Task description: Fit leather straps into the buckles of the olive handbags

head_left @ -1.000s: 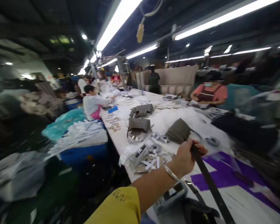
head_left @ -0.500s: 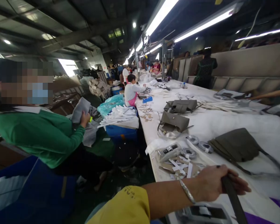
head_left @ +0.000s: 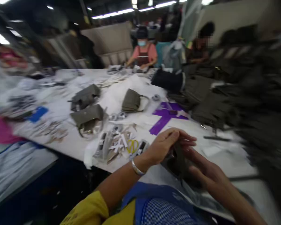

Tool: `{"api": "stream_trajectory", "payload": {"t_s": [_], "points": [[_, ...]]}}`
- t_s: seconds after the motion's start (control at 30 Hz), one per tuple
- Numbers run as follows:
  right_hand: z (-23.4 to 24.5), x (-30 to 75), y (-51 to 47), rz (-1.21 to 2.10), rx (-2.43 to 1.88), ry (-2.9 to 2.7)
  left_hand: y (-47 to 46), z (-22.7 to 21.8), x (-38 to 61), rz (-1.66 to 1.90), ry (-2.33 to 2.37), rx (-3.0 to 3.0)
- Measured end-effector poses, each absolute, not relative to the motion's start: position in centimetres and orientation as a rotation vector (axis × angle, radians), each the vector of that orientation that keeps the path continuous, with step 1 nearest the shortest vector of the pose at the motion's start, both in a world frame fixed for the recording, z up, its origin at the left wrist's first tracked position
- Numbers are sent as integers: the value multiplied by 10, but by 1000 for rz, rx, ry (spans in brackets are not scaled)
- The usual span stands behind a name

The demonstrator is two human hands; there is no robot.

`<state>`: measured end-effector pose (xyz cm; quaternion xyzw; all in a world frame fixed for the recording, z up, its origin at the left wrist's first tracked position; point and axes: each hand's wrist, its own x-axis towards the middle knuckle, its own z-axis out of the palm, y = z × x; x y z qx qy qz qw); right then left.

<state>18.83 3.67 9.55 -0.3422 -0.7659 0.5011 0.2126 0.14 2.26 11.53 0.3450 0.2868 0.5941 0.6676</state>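
Now, left hand [head_left: 162,147]: I see its fingers folded over the top of the dark piece [head_left: 178,167], seemingly gripping it.
Right hand [head_left: 207,173]: loosely curved along the piece's other side; through the blur I cannot tell its grip.
Dark piece: between the two hands.
Change: only the left hand showed a moment ago; I judge the handling two-handed now.
Purple sheet [head_left: 161,124]: just beyond the left hand.

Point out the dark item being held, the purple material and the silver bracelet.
Dark item [head_left: 180,163], head view: the visible middle, blurred.
Purple material [head_left: 163,121], head view: its flat surface, near the middle.
Silver bracelet [head_left: 136,169], head view: the band's outer face.
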Motion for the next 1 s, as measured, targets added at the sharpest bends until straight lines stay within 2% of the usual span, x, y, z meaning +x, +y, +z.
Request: {"api": "stream_trajectory", "payload": {"t_s": [0.1,0.17,0.23,0.37,0.5,0.63,0.73,0.83,1.0], "points": [[103,183,41,1686,-1046,-1757,49,129,14,1199,629,1015],[99,186,48,1727,-1103,-1568,66,119,18,1151,641,1115],[82,200,50,1654,-1236,-1483,80,92,15,1150,774,1202],[14,239,44,1335,-1566,-1483,86,14,-11,1051,1446,1394],[-42,256,28,1338,-1680,-1444,41,-47,-35,793,1599,1081],[-52,252,20,1369,-1649,-1361,-3,-79,-35,678,1480,383],[-49,252,20,1365,-1646,-1390,0,-87,-25,943,1349,160],[-49,256,21,1380,-1645,-1435,21,-74,-16,1209,1319,332],[-46,250,21,1408,-1640,-1355,41,-35,-1,1146,1426,876]]}}
